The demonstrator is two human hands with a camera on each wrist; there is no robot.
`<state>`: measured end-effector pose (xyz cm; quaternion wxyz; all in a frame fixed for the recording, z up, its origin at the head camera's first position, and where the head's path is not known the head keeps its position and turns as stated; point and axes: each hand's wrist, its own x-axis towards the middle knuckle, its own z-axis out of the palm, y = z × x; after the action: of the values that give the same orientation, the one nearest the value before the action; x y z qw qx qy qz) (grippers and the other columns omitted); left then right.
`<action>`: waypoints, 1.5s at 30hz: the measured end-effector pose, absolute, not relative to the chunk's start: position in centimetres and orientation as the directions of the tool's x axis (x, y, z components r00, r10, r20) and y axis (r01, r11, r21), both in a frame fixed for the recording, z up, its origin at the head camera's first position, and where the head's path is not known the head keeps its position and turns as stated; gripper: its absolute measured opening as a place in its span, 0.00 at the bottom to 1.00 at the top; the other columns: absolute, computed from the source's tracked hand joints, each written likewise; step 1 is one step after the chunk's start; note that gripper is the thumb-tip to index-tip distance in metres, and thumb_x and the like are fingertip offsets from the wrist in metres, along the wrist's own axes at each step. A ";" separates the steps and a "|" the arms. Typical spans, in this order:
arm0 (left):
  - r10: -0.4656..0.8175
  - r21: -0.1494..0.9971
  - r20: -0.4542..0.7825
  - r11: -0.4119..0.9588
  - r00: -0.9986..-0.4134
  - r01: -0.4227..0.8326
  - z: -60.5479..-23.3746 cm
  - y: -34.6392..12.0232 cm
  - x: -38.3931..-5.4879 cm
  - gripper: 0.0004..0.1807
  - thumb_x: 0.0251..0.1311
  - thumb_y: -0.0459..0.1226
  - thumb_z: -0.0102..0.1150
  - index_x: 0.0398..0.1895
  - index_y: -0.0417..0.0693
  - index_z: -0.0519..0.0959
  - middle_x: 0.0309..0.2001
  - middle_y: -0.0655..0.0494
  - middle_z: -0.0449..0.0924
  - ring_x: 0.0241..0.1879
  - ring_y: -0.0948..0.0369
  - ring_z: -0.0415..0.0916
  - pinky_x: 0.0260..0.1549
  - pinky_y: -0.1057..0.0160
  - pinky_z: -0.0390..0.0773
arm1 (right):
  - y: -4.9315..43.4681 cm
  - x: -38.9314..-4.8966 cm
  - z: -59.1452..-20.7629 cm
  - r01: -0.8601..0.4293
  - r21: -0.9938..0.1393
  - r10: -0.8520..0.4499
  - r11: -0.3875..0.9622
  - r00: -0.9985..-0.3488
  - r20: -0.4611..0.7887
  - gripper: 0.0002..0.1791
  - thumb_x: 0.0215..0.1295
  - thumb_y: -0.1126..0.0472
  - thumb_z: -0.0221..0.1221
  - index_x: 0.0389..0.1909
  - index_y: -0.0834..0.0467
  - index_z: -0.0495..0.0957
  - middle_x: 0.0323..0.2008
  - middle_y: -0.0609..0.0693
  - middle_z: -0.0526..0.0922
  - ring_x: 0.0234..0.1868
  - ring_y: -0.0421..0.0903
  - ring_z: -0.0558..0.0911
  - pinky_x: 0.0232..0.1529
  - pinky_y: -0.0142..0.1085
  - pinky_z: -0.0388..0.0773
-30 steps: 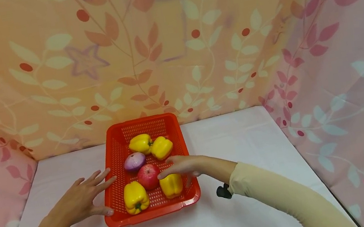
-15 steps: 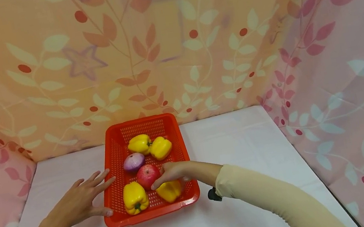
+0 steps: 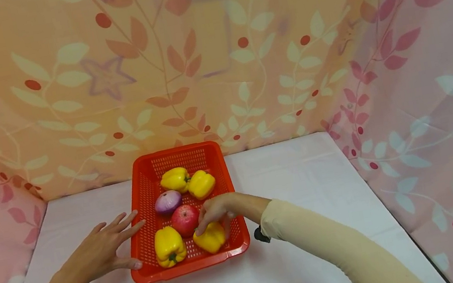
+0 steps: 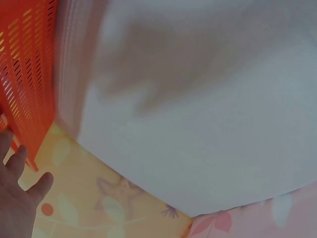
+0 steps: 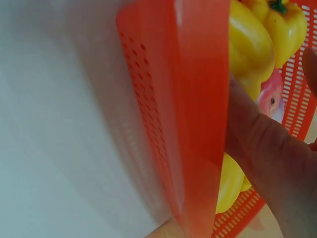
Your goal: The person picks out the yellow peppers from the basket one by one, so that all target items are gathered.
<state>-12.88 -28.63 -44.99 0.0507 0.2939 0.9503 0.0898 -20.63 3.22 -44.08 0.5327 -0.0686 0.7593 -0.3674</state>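
A red plastic basket (image 3: 192, 268) holds several yellow bell peppers, a purple onion (image 3: 168, 202) and a red pomegranate-like fruit (image 3: 185, 220). Inside its front right part, my right hand (image 3: 219, 209) grips a yellow bell pepper (image 3: 210, 238), thumb on the near left side and fingers down the right. In the right wrist view, a finger (image 5: 277, 148) reaches past the basket rim against that pepper (image 5: 250, 47). My left hand (image 3: 102, 249) is spread at the basket's left rim, fingertips overlapping it and holding nothing; the left wrist view catches its fingers (image 4: 17, 161) beside the mesh wall.
Another yellow pepper (image 3: 169, 246) lies at the basket's front left, and two more (image 3: 201, 185) lie at its back. The basket stands on a white-covered table (image 3: 291, 175), near a floral cloth backdrop (image 3: 215, 77) that also rises along both sides.
My right hand has moved down onto the front right pepper and closed round it. That pepper has tilted and shifted slightly left. My left hand stays in place.
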 end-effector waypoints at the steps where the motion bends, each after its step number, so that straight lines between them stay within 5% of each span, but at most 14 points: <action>1: 0.566 0.202 -0.043 0.812 -0.823 0.548 -45.0 -28.6 -12.9 0.54 0.43 0.72 0.63 0.70 0.50 0.71 0.72 0.40 0.64 0.69 0.33 0.60 0.53 0.25 0.65 | 3.2 -20.8 -44.1 0.284 -0.627 -0.503 0.725 -0.403 -0.765 0.13 0.62 0.58 0.68 0.41 0.63 0.81 0.48 0.56 0.77 0.49 0.54 0.78 0.44 0.57 0.82; 16: 0.571 0.208 -0.042 0.808 -0.820 0.551 -45.3 -28.8 -13.0 0.55 0.43 0.73 0.60 0.71 0.50 0.70 0.72 0.40 0.63 0.69 0.33 0.59 0.54 0.26 0.65 | 3.1 -21.7 -44.9 0.246 -0.584 -0.492 0.773 -0.347 -0.798 0.11 0.64 0.61 0.66 0.43 0.62 0.79 0.43 0.57 0.80 0.41 0.51 0.85 0.42 0.49 0.83; 30: 0.575 0.212 -0.026 0.803 -0.818 0.557 -45.4 -28.8 -13.0 0.55 0.44 0.73 0.61 0.71 0.49 0.70 0.72 0.39 0.63 0.68 0.34 0.61 0.54 0.27 0.67 | 2.8 -22.1 -45.1 0.131 -0.590 -0.511 0.797 -0.375 -0.773 0.11 0.62 0.60 0.67 0.41 0.59 0.79 0.40 0.54 0.81 0.40 0.49 0.82 0.47 0.50 0.83; 45: 0.569 0.233 -0.034 0.804 -0.821 0.547 -45.3 -28.8 -13.0 0.54 0.44 0.70 0.64 0.71 0.49 0.70 0.72 0.39 0.63 0.69 0.33 0.60 0.54 0.25 0.65 | 1.6 -21.9 -44.4 0.178 -0.590 -0.498 0.788 -0.379 -0.780 0.12 0.62 0.62 0.68 0.41 0.63 0.79 0.39 0.57 0.81 0.38 0.49 0.85 0.43 0.45 0.84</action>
<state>-12.95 -28.83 -45.28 0.0511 0.2944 0.9483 0.1072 -21.86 1.65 -44.43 0.5476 -0.1039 0.7708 -0.3086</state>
